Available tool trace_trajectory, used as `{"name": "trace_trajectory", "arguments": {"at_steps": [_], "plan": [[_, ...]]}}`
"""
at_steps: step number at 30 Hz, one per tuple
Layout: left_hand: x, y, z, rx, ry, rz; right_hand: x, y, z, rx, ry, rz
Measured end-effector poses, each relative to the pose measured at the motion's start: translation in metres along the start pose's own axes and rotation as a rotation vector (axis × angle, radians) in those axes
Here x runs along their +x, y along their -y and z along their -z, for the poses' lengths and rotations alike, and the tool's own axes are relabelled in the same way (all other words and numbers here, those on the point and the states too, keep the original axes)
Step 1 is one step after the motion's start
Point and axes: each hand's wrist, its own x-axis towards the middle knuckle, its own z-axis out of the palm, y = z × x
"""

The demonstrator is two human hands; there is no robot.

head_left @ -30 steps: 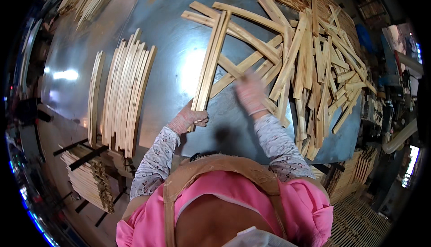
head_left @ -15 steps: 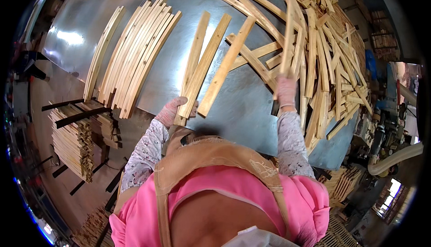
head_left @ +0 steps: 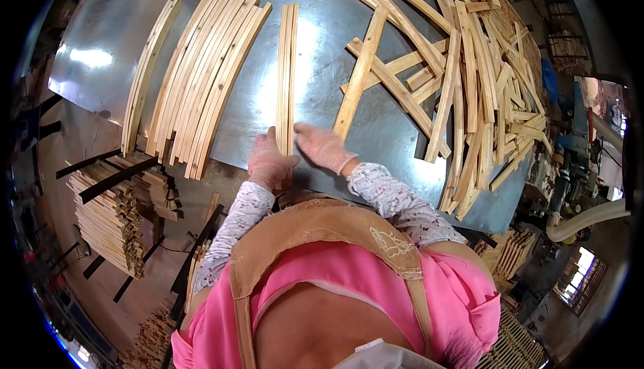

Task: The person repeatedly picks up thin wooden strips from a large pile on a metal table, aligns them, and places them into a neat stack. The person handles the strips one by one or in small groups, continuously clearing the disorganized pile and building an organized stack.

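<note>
A narrow bundle of wooden strips (head_left: 287, 67) points away from me on the metal table, its strips side by side with thin edges up. My left hand (head_left: 270, 161), in a pinkish knit glove, is closed around the near end of this bundle. On the bundle's other side is my gloved right hand (head_left: 325, 149), slightly blurred, with fingers stretched toward the strips and nothing seen in its grip. Just beyond the right hand lies a single flat wooden strip (head_left: 361, 74), slanting away to the right.
Left of the bundle sit a wide row of aligned strips (head_left: 208, 77) and a thinner row (head_left: 150, 77). A large jumbled pile of strips (head_left: 486, 94) covers the table's right side. Stacked strips (head_left: 107, 215) rest on dark bars below the table's left edge.
My right hand has left a strip at the right pile and come over beside my left hand. The strips at my left hand, splayed before, now stand together in a tight bundle.
</note>
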Motion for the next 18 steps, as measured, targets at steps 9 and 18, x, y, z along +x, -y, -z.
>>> {"name": "trace_trajectory", "arguments": {"at_steps": [9,18], "plan": [[0.018,0.059,-0.042,-0.142,-0.609,-0.317,0.001,-0.058,0.014,0.428,-0.558,-0.655],[0.0,0.142,0.054,0.175,-0.829,-0.199,0.006,-0.05,0.036,0.514,-0.318,-0.174]]}}
